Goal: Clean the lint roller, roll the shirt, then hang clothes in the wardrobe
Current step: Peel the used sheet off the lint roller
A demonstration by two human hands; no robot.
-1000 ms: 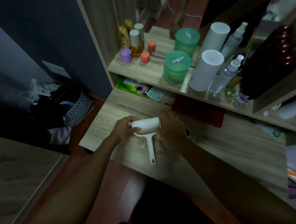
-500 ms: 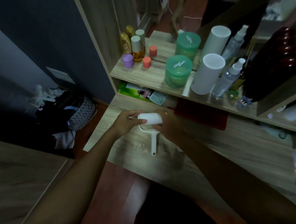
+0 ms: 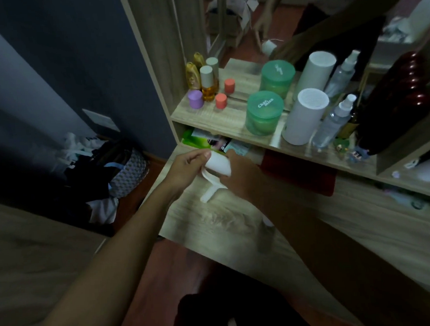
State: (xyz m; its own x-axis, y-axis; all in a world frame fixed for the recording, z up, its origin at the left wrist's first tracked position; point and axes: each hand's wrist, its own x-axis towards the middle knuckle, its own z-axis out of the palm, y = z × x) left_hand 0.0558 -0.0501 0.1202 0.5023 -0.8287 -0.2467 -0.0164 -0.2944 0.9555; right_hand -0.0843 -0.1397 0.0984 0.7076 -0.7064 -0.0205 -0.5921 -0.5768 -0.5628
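Gripping the lint roller (image 3: 218, 165) at both ends, your left hand (image 3: 184, 168) and right hand (image 3: 242, 176) close around its sideways drum, handle hanging toward you.

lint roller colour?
White, both drum and handle: the lint roller shows best in the head view, held between the left hand and right hand.

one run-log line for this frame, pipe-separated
step: clean lint roller | left hand: pinches roller's left end | right hand: grips lint roller | roller: held above desk, handle down
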